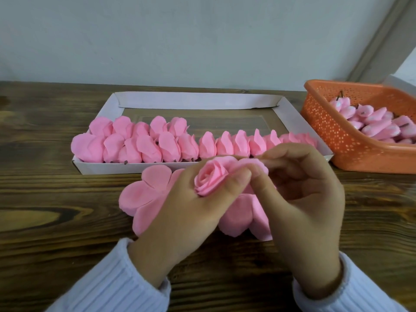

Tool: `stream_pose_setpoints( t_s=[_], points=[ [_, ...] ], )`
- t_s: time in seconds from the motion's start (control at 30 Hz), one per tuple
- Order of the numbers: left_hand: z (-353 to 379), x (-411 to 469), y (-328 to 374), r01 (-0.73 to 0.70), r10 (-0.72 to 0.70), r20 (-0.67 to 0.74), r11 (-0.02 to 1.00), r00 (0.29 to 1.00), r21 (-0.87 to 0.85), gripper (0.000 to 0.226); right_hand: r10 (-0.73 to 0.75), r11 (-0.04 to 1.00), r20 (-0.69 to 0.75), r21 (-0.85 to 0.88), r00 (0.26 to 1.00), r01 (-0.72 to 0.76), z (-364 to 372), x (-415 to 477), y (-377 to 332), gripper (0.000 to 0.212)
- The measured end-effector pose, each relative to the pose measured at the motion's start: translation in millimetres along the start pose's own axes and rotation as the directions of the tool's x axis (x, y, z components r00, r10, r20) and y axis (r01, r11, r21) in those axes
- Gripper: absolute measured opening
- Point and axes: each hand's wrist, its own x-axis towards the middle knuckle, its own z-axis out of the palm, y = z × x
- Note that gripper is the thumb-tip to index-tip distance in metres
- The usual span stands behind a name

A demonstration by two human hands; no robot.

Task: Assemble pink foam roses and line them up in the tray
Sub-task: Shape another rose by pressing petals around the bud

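My left hand holds a pink foam rose with a rolled centre, its fingers curled round it just in front of the tray. My right hand pinches an outer petal of that rose between thumb and forefinger. Flat pink petal sheets lie on the table under both hands. The white cardboard tray behind them holds several finished pink roses lined up along its near side.
An orange perforated plastic basket at the right holds several pink rose buds with dark stems. The dark wooden table runs back to a pale wall. White knitted sleeves cover both wrists.
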Motion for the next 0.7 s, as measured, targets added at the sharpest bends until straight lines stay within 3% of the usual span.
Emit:
stream_pose_setpoints(
  t_s=[0.17, 0.27, 0.47, 0.6, 0.7],
  points=[
    [3.3, 0.4, 2.9, 0.028, -0.029, -0.012, 0.998, 1.000, -0.052, 0.021, -0.015, 0.987, 0.054, 0.158, 0.998, 0.006, 0.2, 0.6, -2.0, 0.006],
    [1.7, 0.5, -1.5, 0.013, -0.015, -0.023, 0.996, 1.000, -0.085, 0.017, 0.007, 0.984, 0.046, 0.179, 0.999, -0.015, -0.1, 0.2, -0.2, 0.007],
    [-4.1, 3.4, -5.3, 0.018, -0.016, 0.010, 0.968, 1.000, -0.251, 0.015, 0.237, 0.961, 0.097, 0.126, 0.967, -0.248, 0.0, 3.3, 7.8, 0.011],
    [-2.6, 2.4, -5.6, 0.015, -0.030, -0.061, 0.973, 0.998, -0.230, 0.010, 0.319, 0.931, 0.277, 0.085, 0.906, -0.354, 3.0, 1.2, 10.2, 0.013],
    [-4.1, 2.4, -6.7, 0.039, -0.069, -0.130, 0.975, 0.989, -0.218, 0.013, 0.354, 0.912, 0.319, 0.092, 0.879, -0.401, 4.3, -1.3, 11.6, 0.012]
  ],
)
